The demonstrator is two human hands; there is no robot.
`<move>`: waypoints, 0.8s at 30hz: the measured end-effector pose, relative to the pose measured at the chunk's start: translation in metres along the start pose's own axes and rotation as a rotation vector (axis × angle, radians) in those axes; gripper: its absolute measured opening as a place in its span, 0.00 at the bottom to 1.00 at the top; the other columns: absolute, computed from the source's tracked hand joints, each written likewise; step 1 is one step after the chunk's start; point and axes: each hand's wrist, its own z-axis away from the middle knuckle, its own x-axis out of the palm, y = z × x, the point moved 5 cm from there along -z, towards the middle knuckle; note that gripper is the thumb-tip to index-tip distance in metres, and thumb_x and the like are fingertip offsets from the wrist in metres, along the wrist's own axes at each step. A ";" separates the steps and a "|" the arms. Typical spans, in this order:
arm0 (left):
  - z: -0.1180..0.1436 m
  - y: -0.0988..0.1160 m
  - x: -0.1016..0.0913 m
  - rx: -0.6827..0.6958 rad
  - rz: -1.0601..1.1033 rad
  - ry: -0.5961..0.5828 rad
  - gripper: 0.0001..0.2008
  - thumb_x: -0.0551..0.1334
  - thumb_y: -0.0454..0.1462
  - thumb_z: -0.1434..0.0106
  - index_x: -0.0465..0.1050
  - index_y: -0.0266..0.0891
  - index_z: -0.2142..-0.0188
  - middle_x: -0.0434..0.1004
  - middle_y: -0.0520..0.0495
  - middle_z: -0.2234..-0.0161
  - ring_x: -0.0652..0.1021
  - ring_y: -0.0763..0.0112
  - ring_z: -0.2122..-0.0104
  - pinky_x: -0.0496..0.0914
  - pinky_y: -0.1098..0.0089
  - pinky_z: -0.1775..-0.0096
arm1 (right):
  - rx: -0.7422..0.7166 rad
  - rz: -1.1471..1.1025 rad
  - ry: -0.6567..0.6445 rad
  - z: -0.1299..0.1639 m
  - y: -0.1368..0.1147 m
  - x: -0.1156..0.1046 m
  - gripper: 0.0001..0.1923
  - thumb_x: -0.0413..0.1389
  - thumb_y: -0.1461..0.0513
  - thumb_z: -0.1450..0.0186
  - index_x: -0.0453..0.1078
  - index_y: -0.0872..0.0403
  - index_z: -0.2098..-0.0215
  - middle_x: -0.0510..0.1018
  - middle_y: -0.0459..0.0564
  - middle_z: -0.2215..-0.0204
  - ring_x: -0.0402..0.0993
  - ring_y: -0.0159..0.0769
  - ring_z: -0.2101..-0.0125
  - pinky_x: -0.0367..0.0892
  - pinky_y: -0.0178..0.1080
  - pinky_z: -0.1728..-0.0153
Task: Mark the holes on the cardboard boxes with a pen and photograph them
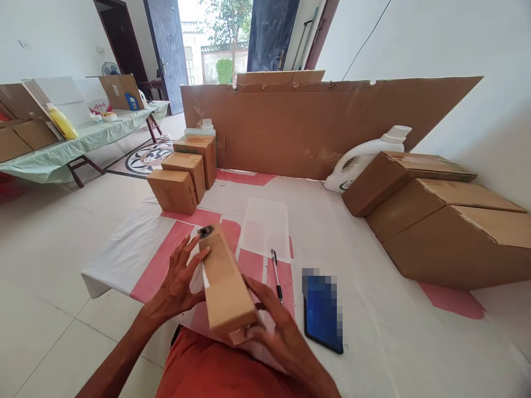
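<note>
A: Grip first, quick.

B: Right hand [276,320] closed on the near end of a small box [226,276]. Left hand [178,276] spread, fingers touching the box's left side; can't tell if it's actually gripping.

A: Box location?

B: Tilted, over the near edge of the white-and-red table [352,237], in front of red clothing [211,370]. Can't tell if it touches the table.

A: Surface?

B: Pen [279,287] just right of the box, phone [321,318] right of that, partly pixelated. Pale sheet [267,221] beyond. Three boxes [172,190] at left, a bottle [207,127] behind them. Right side: white jug [375,146] beside bigger boxes [452,243]. Cardboard panel [282,127] standing across the back.

A: Room?

B: White walls [456,44], tiled floor [41,276] with a patterned circle [143,159]. Left: green-covered table [103,131], yellow bottle [62,121] on it, fan [110,68] behind. Dark blue door [164,50] open, tree [232,27] outside.
</note>
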 end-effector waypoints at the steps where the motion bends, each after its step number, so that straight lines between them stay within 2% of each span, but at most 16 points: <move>1: -0.007 0.002 -0.009 -0.010 0.045 0.018 0.44 0.74 0.43 0.39 0.55 0.50 0.29 0.53 0.34 0.26 0.51 0.35 0.26 0.52 0.36 0.31 | -0.032 -0.005 0.017 -0.009 -0.017 -0.009 0.30 0.64 0.51 0.35 0.73 0.47 0.36 0.77 0.55 0.40 0.72 0.53 0.41 0.69 0.50 0.43; 2: -0.014 0.003 -0.016 -0.028 0.112 0.029 0.43 0.75 0.45 0.41 0.58 0.50 0.31 0.60 0.35 0.29 0.57 0.37 0.27 0.55 0.39 0.31 | -0.055 -0.017 0.042 -0.019 -0.034 -0.017 0.27 0.60 0.46 0.32 0.76 0.49 0.39 0.81 0.55 0.47 0.76 0.51 0.49 0.72 0.47 0.50; 4: -0.025 0.001 -0.024 -0.112 0.257 0.053 0.38 0.75 0.48 0.41 0.62 0.49 0.35 0.71 0.39 0.37 0.70 0.44 0.36 0.65 0.47 0.37 | -0.089 -0.056 0.060 -0.041 -0.061 -0.028 0.33 0.50 0.39 0.27 0.76 0.50 0.39 0.83 0.54 0.54 0.76 0.46 0.59 0.72 0.44 0.56; 6: -0.030 -0.008 -0.023 -0.260 0.377 0.095 0.31 0.74 0.50 0.40 0.67 0.46 0.42 0.77 0.43 0.47 0.77 0.51 0.48 0.72 0.55 0.48 | -0.133 -0.110 0.055 -0.064 -0.075 -0.029 0.37 0.46 0.35 0.27 0.72 0.49 0.35 0.82 0.53 0.51 0.76 0.45 0.58 0.71 0.44 0.54; 8: -0.027 -0.021 -0.015 -0.399 0.480 0.152 0.27 0.71 0.52 0.39 0.68 0.44 0.47 0.78 0.44 0.53 0.78 0.54 0.55 0.73 0.59 0.55 | -0.182 -0.165 0.039 -0.081 -0.072 -0.020 0.40 0.49 0.33 0.30 0.67 0.47 0.32 0.78 0.54 0.44 0.74 0.47 0.50 0.70 0.44 0.50; 10: -0.019 -0.035 -0.006 -0.483 0.574 0.198 0.26 0.69 0.53 0.37 0.67 0.43 0.47 0.79 0.44 0.52 0.78 0.54 0.54 0.73 0.59 0.55 | -0.199 -0.163 0.000 -0.089 -0.054 -0.003 0.43 0.57 0.33 0.35 0.64 0.48 0.32 0.74 0.56 0.40 0.71 0.49 0.45 0.70 0.45 0.49; 12: -0.006 -0.044 0.004 -0.522 0.642 0.197 0.27 0.69 0.52 0.37 0.66 0.44 0.46 0.79 0.42 0.49 0.79 0.53 0.50 0.73 0.57 0.52 | -0.139 -0.076 -0.026 -0.088 -0.027 0.018 0.45 0.67 0.39 0.40 0.62 0.48 0.33 0.72 0.57 0.39 0.71 0.50 0.45 0.71 0.47 0.49; 15: 0.013 -0.053 0.017 -0.589 0.681 0.156 0.26 0.71 0.49 0.39 0.69 0.44 0.46 0.80 0.42 0.48 0.79 0.51 0.47 0.73 0.54 0.48 | -0.013 0.104 0.042 -0.083 0.004 0.041 0.36 0.70 0.53 0.40 0.63 0.49 0.39 0.72 0.55 0.43 0.73 0.47 0.51 0.73 0.48 0.54; 17: 0.022 -0.060 0.018 -0.634 0.685 0.173 0.25 0.71 0.48 0.39 0.70 0.45 0.46 0.80 0.42 0.47 0.79 0.50 0.47 0.73 0.51 0.46 | -0.020 0.170 0.084 -0.090 0.006 0.052 0.32 0.68 0.58 0.39 0.63 0.48 0.41 0.70 0.54 0.46 0.72 0.48 0.51 0.75 0.49 0.55; 19: 0.022 -0.073 0.011 -0.660 0.680 0.249 0.24 0.71 0.47 0.39 0.71 0.45 0.46 0.81 0.42 0.48 0.80 0.51 0.47 0.74 0.51 0.46 | -0.068 0.189 0.047 -0.110 -0.003 0.063 0.34 0.67 0.60 0.39 0.62 0.46 0.37 0.68 0.54 0.46 0.71 0.49 0.49 0.76 0.51 0.53; 21: 0.013 -0.094 -0.004 -0.663 0.658 0.344 0.23 0.71 0.47 0.39 0.72 0.44 0.48 0.81 0.43 0.50 0.80 0.52 0.48 0.74 0.51 0.45 | -0.103 0.169 -0.017 -0.142 -0.014 0.076 0.38 0.67 0.61 0.39 0.60 0.45 0.34 0.65 0.54 0.45 0.71 0.48 0.47 0.77 0.52 0.49; 24: -0.008 -0.138 -0.025 -0.656 0.642 0.432 0.25 0.71 0.48 0.40 0.71 0.44 0.46 0.80 0.43 0.49 0.80 0.52 0.48 0.73 0.51 0.44 | -0.158 0.143 -0.062 -0.201 -0.025 0.098 0.38 0.67 0.59 0.39 0.60 0.47 0.33 0.65 0.54 0.45 0.69 0.49 0.44 0.75 0.53 0.44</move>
